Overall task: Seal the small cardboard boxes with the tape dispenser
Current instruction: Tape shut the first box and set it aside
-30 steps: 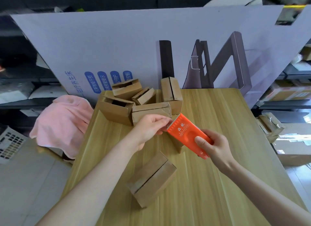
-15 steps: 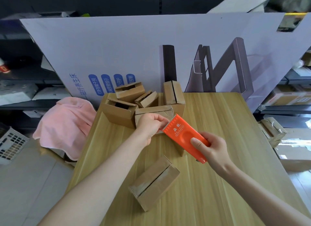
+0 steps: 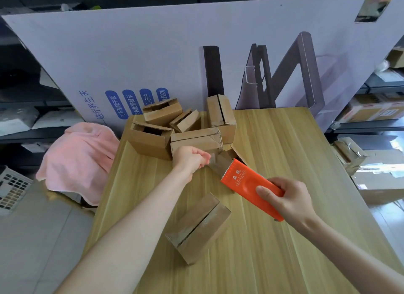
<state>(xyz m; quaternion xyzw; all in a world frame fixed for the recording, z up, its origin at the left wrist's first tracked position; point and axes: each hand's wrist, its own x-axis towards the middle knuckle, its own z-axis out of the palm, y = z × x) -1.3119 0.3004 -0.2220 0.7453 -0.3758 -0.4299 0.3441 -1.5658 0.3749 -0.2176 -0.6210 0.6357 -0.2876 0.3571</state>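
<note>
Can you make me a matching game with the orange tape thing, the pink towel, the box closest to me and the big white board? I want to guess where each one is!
Things:
1. orange tape dispenser
2. pink towel
3. nearest cardboard box
4. big white board

Places:
A. standing upright behind the table
B. lying alone on the wooden table, flaps shut but a gap showing
C. held in the right hand
D. draped off the table's left side

Pairs: 1-C, 2-D, 3-B, 4-A
</note>
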